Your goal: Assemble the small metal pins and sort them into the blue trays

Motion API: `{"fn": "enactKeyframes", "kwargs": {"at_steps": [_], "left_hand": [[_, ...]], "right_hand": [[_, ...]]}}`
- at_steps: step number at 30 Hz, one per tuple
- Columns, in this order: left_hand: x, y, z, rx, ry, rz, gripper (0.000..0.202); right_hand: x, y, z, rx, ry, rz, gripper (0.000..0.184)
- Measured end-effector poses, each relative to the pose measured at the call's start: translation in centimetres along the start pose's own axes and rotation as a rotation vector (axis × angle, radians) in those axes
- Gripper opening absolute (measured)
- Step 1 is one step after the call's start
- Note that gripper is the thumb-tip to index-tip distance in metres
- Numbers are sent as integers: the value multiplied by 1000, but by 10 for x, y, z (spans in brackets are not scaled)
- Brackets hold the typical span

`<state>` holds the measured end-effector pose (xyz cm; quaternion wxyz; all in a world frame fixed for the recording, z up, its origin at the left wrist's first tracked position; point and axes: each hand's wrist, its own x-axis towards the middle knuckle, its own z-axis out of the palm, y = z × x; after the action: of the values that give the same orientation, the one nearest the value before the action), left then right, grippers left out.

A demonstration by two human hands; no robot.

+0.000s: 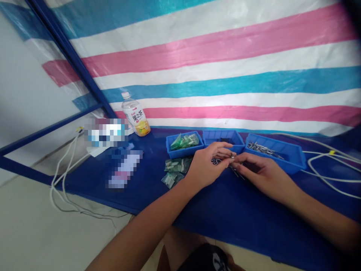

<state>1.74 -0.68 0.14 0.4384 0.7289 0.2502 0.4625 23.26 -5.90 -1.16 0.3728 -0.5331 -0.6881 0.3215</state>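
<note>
My left hand (208,162) and my right hand (258,170) meet fingertip to fingertip above the blue table (239,214). Between them shows a small silver metal piece (232,156), pinched by the fingers; its exact kind is too small to tell. Several thin metal pins (216,161) show behind and below the fingers, partly hidden by my hands. Just beyond stand a blue bin with small dark parts (210,136) and, to the right, a blue bin of thin metal pins (291,154). Small green-tinted plastic bags (172,179) lie left of my left hand.
A third blue bin (177,153) holds green plastic bags. Farther left stand a drink bottle (137,116) and blurred-out items. White cables (324,177) run along the right side and hang off the left edge. A striped plastic sheet (214,71) hangs behind, beside a blue metal frame (70,56).
</note>
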Motion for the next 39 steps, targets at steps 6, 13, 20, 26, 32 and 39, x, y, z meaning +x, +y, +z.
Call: {"fn": "enactKeyframes", "kwargs": {"at_steps": [6,13,20,26,32,39], "left_hand": [[1,-7,-5,191,-11,28,34],[-3,-25,-10,636,-336,173,32],[-1,-31,-12,712,-405,178,24],[0,-29,-13,735,-377,149,21],[-2,-23,-12,793,-313,105,17],[-1,-19,-12,820,-327,80,19]], "right_hand": [[1,-10,2,144,29,93,44],[4,2,-2,291,119,244,48],[6,7,-1,431,161,300,40],[10,0,0,550,216,349,38],[11,-6,-1,686,301,349,32],[13,-10,-3,771,420,400,35]]}}
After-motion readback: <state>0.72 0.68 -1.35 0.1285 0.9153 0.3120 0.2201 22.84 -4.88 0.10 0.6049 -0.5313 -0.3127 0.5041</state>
